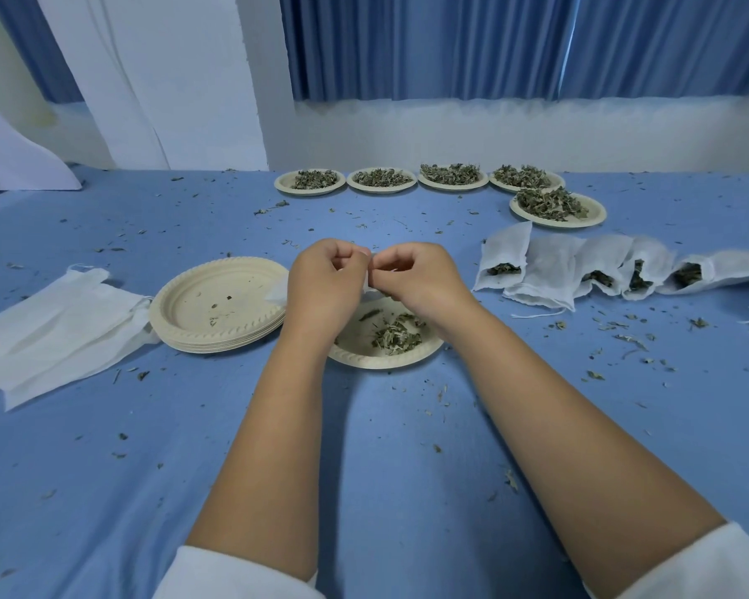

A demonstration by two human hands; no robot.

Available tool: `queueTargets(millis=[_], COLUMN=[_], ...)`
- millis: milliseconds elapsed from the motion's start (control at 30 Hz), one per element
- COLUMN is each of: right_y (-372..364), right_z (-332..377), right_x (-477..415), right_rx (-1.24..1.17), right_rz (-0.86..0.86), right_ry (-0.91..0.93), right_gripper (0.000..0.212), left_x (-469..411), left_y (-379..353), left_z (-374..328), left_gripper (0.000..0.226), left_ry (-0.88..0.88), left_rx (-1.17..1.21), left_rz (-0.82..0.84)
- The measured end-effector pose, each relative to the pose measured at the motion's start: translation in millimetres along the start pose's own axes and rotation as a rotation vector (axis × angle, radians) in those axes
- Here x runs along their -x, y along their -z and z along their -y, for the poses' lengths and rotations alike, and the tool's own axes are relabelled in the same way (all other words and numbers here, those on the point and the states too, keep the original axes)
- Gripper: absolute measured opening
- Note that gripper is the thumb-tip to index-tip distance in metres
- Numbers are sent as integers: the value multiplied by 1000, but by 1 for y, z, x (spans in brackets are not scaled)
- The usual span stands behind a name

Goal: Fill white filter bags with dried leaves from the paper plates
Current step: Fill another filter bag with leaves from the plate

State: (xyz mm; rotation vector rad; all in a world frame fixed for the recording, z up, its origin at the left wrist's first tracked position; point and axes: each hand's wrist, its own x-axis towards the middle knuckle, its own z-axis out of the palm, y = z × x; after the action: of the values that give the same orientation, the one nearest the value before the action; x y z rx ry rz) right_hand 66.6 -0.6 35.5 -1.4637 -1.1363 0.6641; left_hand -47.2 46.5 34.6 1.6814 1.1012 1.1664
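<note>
Centre frame: left hand (325, 283) and right hand (416, 274), fingers curled, pinch a white filter bag (366, 283) between them above paper plate (381, 361) of dried leaves (396, 337).

The person is dressed in white: the left sleeve (234, 575) shows at about 7 o'clock on the bottom edge of the view, the right sleeve (701, 568) at about 5 o'clock. Both are plain soft cloth ending near the elbow. Beyond them the forearms (269, 447) are bare down to the left hand (321, 291) and right hand (420, 278).
</note>
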Motion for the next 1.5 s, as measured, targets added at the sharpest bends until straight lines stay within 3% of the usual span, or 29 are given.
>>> queueTargets(millis=[100,267,433,567,667,867,1233,1500], right_y=[-1,10,23,30,32,26,1,-5], right_z=[-1,7,13,17,16,16,6,-2], right_x=[-1,-5,-9,-4,0,0,2,0], right_rx=[3,-172,-328,-296,-47,-65,191,259], right_rz=[-45,20,87,231,269,148,-9,-128], right_ry=[-50,-276,-390,-341,-287,-176,11,104], right_gripper=[14,19,7,21,35,11,24,15], left_x=[0,-2,-2,-3,-3,-2,0,4], left_y=[0,2,2,4,4,3,2,1], left_z=[1,3,5,5,4,3,-2,-5], left_gripper=[14,15,15,15,14,13,13,11], left_ry=[-6,-4,-4,6,12,-1,-8,-35], left_rx=[-9,-2,27,32,23,-10,-59,-62], left_rz=[-4,-63,-78,-94,-101,-75,-28,53])
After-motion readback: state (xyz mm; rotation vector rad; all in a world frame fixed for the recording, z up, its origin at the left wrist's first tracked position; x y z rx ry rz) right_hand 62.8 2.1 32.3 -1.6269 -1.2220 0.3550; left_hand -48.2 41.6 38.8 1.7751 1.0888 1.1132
